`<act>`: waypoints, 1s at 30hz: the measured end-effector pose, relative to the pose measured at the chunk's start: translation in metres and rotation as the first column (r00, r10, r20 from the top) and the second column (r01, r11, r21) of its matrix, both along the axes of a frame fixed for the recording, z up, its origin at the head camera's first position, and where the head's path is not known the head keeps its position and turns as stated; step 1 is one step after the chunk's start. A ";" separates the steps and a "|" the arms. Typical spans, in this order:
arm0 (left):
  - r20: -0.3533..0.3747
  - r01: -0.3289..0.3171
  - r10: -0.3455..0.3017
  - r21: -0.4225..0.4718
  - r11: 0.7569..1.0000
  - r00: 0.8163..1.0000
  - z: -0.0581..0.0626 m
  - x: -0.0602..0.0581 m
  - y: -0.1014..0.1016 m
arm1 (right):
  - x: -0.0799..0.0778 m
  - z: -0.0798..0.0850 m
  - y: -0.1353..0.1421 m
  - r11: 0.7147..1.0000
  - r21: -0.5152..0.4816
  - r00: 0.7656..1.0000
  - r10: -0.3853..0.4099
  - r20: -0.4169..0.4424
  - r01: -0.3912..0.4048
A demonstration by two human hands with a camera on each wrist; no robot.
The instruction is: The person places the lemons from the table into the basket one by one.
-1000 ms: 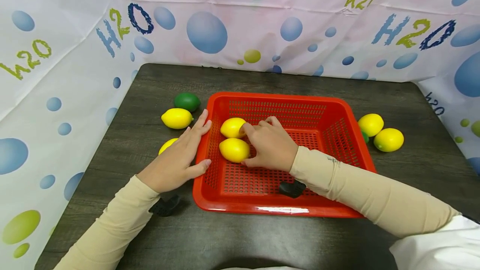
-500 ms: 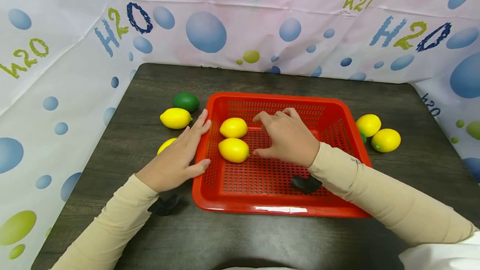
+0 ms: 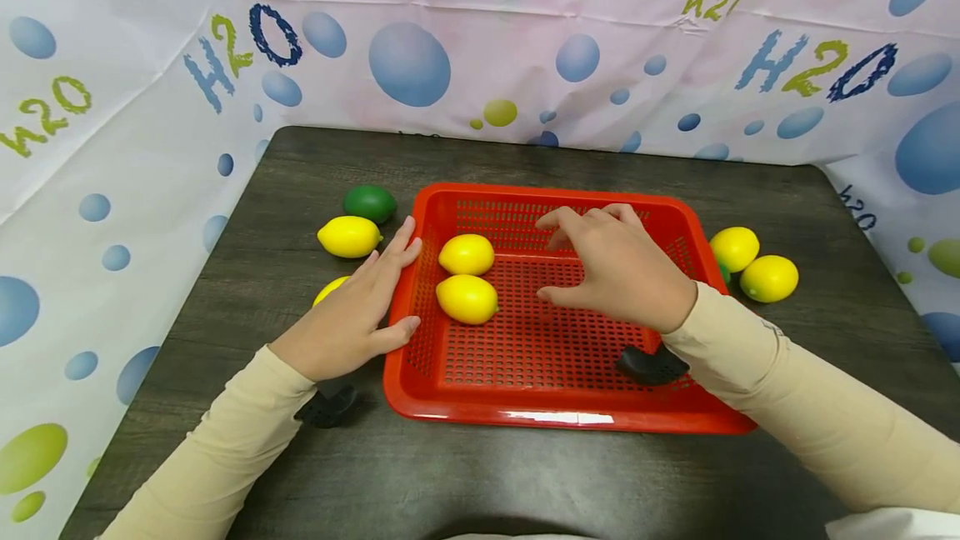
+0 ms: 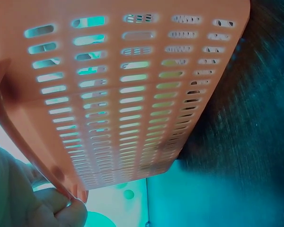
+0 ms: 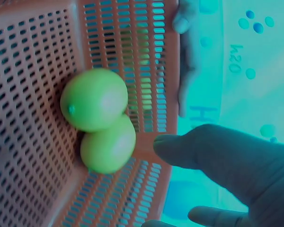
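Two yellow lemons lie side by side in the left end of a red plastic basket: a rear lemon and a front lemon. My left hand rests against the basket's left rim with fingers stretched out; in the left wrist view its fingertips touch the rim from outside. Above the basket's middle my right hand hovers with nothing in its grasp, thumb and fingers spread apart. The right wrist view has both lemons beyond the thumb.
Left of the basket lie a green fruit, a lemon and another lemon partly behind my left hand. To the right sit two lemons with a bit of green beside them. A printed curtain hangs behind the table.
My right hand has come off the two lemons and moved right, its fingers spreading. Both lemons stay in the basket's left end. The left hand keeps its place.
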State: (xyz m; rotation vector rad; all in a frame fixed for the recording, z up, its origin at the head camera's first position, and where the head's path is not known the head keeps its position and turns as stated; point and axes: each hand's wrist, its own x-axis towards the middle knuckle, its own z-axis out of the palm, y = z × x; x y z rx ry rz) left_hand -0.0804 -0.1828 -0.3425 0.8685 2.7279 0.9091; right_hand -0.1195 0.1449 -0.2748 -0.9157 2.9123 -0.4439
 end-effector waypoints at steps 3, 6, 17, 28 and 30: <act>-0.002 0.002 -0.002 0.005 1.000 1.000 0.000 0.000 0.000 | 0.002 0.008 0.010 1.000 -0.010 1.000 -0.022 0.004 0.022; -0.004 0.004 -0.004 0.011 1.000 1.000 0.000 0.000 0.000 | 0.003 0.015 0.020 0.999 -0.019 0.999 -0.038 0.001 0.038; 0.001 0.003 -0.003 0.019 1.000 1.000 0.001 -0.001 0.001 | 0.004 0.035 0.050 0.988 -0.084 0.989 -0.135 -0.062 0.130; 0.009 -0.007 0.007 0.016 1.000 1.000 -0.002 0.001 0.000 | 0.007 0.034 0.069 0.980 -0.099 0.983 -0.178 -0.042 0.173; 0.005 -0.001 0.001 0.016 1.000 1.000 -0.003 0.000 0.001 | 0.008 0.034 0.074 0.976 -0.102 0.980 -0.197 -0.034 0.193</act>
